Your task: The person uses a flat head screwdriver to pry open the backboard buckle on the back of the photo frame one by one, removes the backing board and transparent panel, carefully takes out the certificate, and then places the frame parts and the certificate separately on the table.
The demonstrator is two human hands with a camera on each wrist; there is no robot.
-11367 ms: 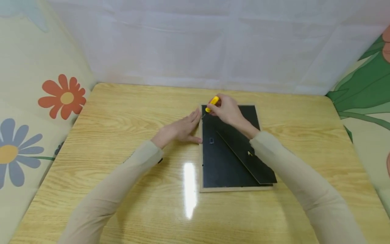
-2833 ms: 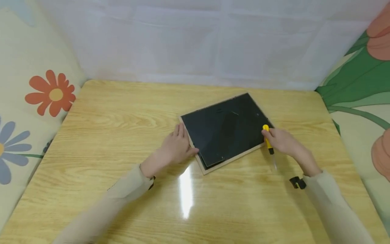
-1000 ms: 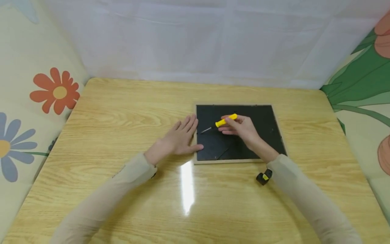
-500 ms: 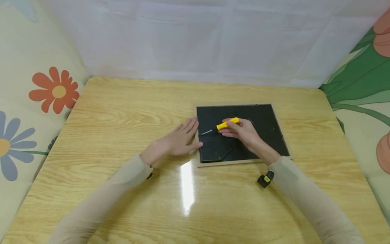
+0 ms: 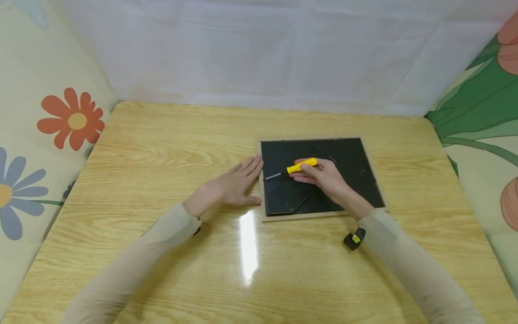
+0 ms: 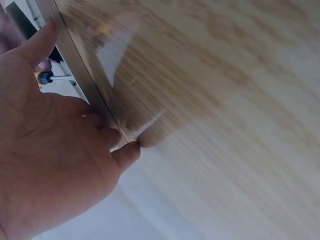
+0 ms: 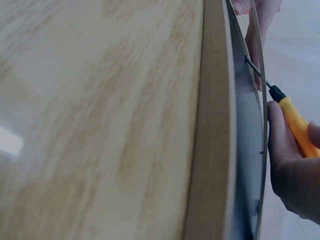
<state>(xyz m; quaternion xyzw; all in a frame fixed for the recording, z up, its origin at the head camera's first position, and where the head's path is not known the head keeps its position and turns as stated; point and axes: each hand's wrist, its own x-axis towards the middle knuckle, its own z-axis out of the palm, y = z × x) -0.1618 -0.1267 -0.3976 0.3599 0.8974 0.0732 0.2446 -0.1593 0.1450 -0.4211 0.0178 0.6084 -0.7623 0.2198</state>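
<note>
A picture frame (image 5: 344, 180) lies face down on the table, its black back up and its pale wooden rim showing. My right hand (image 5: 328, 177) pinches a yellow-handled screwdriver (image 5: 301, 165) over the back. The metal tip reaches the left inner edge of the rim, near a small metal tab there. My left hand (image 5: 238, 184) lies with straight fingers against the frame's left side; in the left wrist view its fingertips (image 6: 127, 155) touch the outer edge. The right wrist view has the screwdriver (image 7: 295, 125) slanting down past the frame's stand flap (image 7: 260, 130).
The wood-grain table (image 5: 182, 148) extends around the frame, with a bright reflection in front of the left hand. A white cloth (image 5: 259, 54) hangs behind the table's far edge. Flower-patterned walls (image 5: 77, 121) stand at both sides. A black wrist camera (image 5: 354, 239) hangs below the right sleeve.
Since the earliest frames the picture frame has been turned sideways, and the screwdriver has come to its left edge. Over the last half second, my left thumb has slid off the back; the screwdriver barely moved.
</note>
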